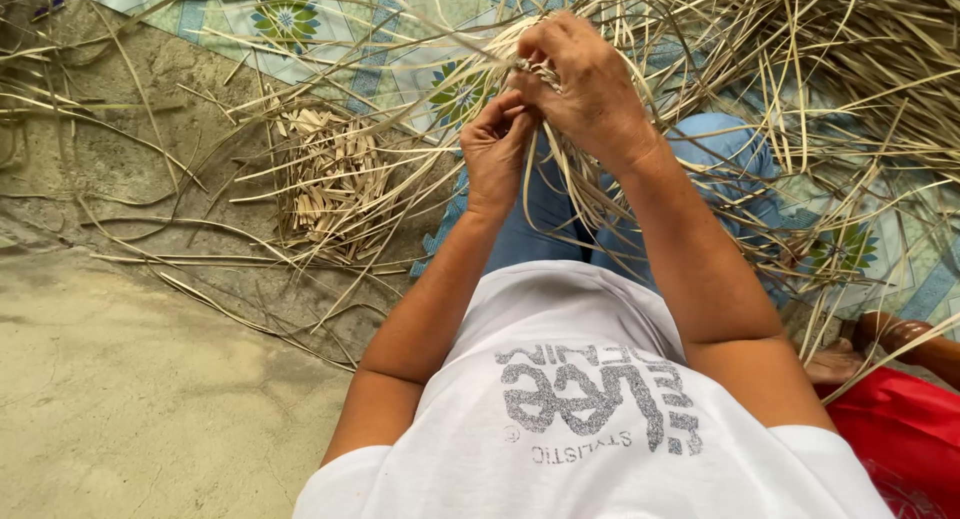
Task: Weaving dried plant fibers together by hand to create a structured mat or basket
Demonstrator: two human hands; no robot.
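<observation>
Both hands meet above the lap: the right hand (590, 89) is closed around a braided palm-leaf strip (540, 74), the left hand (497, 144) pinching loose dried strands (560, 169) just beneath it.

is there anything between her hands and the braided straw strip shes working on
Nothing visible. Both the left hand and the right hand already grip the braided strip directly; loose dry straw strands lie around them, not between.

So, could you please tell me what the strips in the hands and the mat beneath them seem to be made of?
The strips look like dried palm leaf or similar plant fibre: pale straw colour, matte, flat, thin and curling. The mat looks like woven plastic or printed cloth, with crisp blue-green flower prints; which one cannot be told. Both hands, left hand and right hand, pinch the strips.
</observation>
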